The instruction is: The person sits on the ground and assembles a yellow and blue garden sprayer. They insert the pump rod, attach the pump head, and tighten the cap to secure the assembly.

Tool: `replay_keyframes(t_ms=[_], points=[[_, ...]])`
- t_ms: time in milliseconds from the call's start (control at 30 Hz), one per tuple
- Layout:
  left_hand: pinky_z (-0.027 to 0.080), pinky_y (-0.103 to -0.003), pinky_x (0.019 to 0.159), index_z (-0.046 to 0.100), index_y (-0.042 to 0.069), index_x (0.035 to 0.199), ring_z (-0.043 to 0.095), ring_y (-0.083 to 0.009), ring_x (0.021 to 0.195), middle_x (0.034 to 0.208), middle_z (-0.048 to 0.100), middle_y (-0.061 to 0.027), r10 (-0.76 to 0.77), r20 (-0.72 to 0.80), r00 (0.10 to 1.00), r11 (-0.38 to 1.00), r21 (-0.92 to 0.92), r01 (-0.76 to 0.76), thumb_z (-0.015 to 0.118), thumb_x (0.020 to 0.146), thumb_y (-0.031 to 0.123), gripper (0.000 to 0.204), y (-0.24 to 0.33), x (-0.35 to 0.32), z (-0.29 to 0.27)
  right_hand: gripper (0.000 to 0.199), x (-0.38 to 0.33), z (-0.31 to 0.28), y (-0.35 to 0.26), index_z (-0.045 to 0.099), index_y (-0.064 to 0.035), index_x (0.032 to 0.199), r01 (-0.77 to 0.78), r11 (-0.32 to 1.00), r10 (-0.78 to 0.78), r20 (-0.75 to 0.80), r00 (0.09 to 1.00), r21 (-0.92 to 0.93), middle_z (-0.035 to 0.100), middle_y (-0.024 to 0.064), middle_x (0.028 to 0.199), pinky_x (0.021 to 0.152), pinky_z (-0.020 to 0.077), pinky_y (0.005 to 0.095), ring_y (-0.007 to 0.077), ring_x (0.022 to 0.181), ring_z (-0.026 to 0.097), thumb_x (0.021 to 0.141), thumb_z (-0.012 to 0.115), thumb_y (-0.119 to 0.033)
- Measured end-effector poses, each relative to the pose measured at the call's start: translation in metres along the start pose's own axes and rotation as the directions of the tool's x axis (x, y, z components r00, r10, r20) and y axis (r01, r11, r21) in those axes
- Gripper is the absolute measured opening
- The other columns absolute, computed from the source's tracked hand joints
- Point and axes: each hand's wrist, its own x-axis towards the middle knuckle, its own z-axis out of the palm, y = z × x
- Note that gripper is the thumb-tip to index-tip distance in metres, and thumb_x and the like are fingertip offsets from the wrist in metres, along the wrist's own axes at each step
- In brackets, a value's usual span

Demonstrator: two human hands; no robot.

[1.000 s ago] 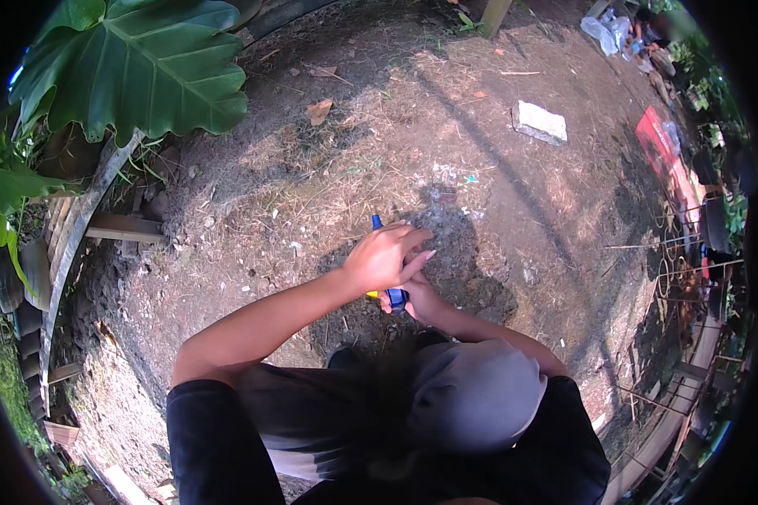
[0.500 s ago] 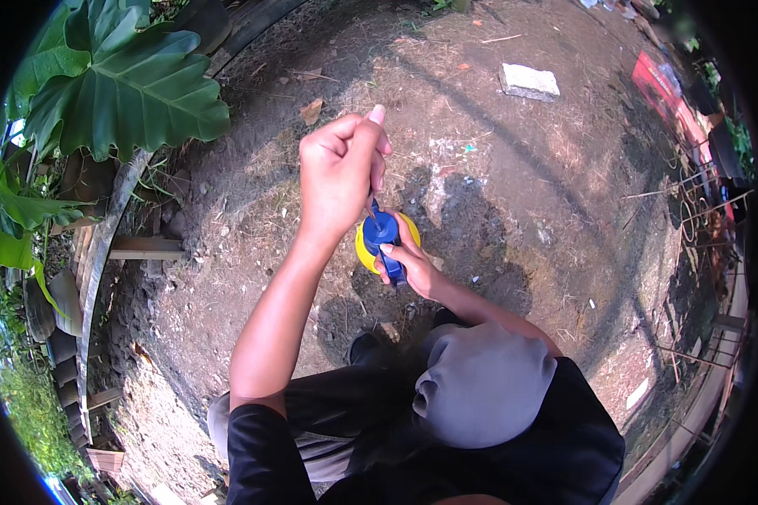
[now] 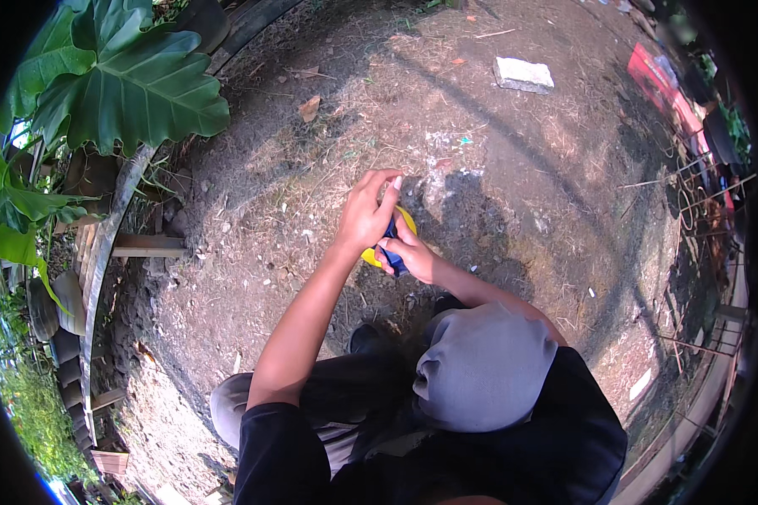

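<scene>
Lower now than 0.5 seconds ago, the left hand [image 3: 369,217] has come down over the top of the yellow bottle [image 3: 409,221], its fingers partly straight and loosely spread; whether it grips anything underneath cannot be told. The right hand [image 3: 417,259] is curled firmly around the bottle's blue top [image 3: 395,263], thumb across it. The bottle sits between the 2 hands, beyond the knees, above bare dirt [image 3: 269,185]; whether it touches the ground is unclear. It looks like stiff, smooth plastic, probably light unless filled, slippery if wet and unlikely to break easily. The blue neck seems the surest place to hold, with the round body good for steadying. The left hand hides much of it, and the gray right knee [image 3: 488,370] crowds the near side. A white block [image 3: 523,74] and a dry leaf [image 3: 309,108] lie well apart ahead.
</scene>
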Motion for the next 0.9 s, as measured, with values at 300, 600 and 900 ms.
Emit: replay_keyframes(t_ms=[300, 600, 900], points=[[0.036, -0.046, 0.107, 0.038, 0.002, 0.138, 0.047, -0.0367, 0.127, 0.131, 0.049, -0.0256, 0.113, -0.216, 0.970, 0.901, -0.389, -0.191, 0.054, 0.086, 0.014, 0.056, -0.132, -0.033, 0.032, 0.068, 0.004, 0.000, -0.010, 0.009, -0.0240, 0.152, -0.010, 0.994, 0.025, -0.142, 0.990, 0.106, 0.051, 0.0078, 0.092, 0.056, 0.0469, 0.0286, 0.0134, 0.070, 0.054, 0.100, 0.050, -0.014], [0.034, -0.047, 0.112, 0.031, -0.001, 0.142, 0.042, -0.0423, 0.130, 0.138, 0.044, -0.0248, 0.106, -0.175, 0.979, 0.994, -0.015, -0.110, 0.083, 0.061, 0.025, 0.100, -0.129, -0.036, 0.071, 0.088, 0.012, 0.002, 0.009, 0.010, -0.0085, 0.151, -0.055, 0.876, -0.087, -0.269, 0.959, -0.479, 0.055, 0.0133, 0.120, 0.078, 0.0513, 0.0327, 0.0201, 0.097, 0.061, 0.086, 0.068, -0.012], [0.035, -0.045, 0.112, 0.032, 0.002, 0.142, 0.042, -0.0372, 0.132, 0.140, 0.043, -0.0204, 0.087, -0.120, 0.989, 0.994, -0.058, -0.094, 0.094, 0.049, 0.042, 0.118, -0.120, -0.037, 0.057, 0.054, 0.043, -0.063, -0.088, 0.050, -0.0093, 0.138, 0.077, 0.070, -0.192, 0.063, 0.979, -0.995, 0.061, 0.0068, 0.113, 0.085, 0.0505, 0.0299, 0.0149, 0.102, 0.059, 0.085, 0.060, -0.001]])
